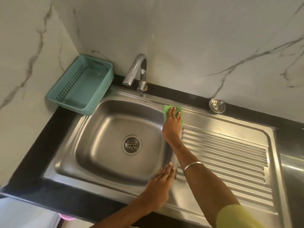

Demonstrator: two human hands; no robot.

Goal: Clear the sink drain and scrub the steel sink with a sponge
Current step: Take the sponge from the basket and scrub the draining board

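A steel sink point(92, 171) with a ribbed draining board point(227, 158) is set in a black counter. Its drain point(131, 144) in the bowl's middle has no strainer in it. My right hand point(172, 124) presses a green sponge point(167, 110) flat on the sink's rim, at the bowl's far right corner. The fingers lie straight on the sponge. My left hand point(161, 183) rests flat on the near right rim of the bowl, fingers straight. The round steel drain strainer point(217, 105) lies on the black ledge behind the draining board.
A teal perforated plastic basket point(79, 86) stands at the back left corner, partly over the sink's rim. A steel tap point(136, 71) rises behind the bowl, its spout pointing left. Marble-look walls close the back and left. The black counter point(32, 162) edges the sink.
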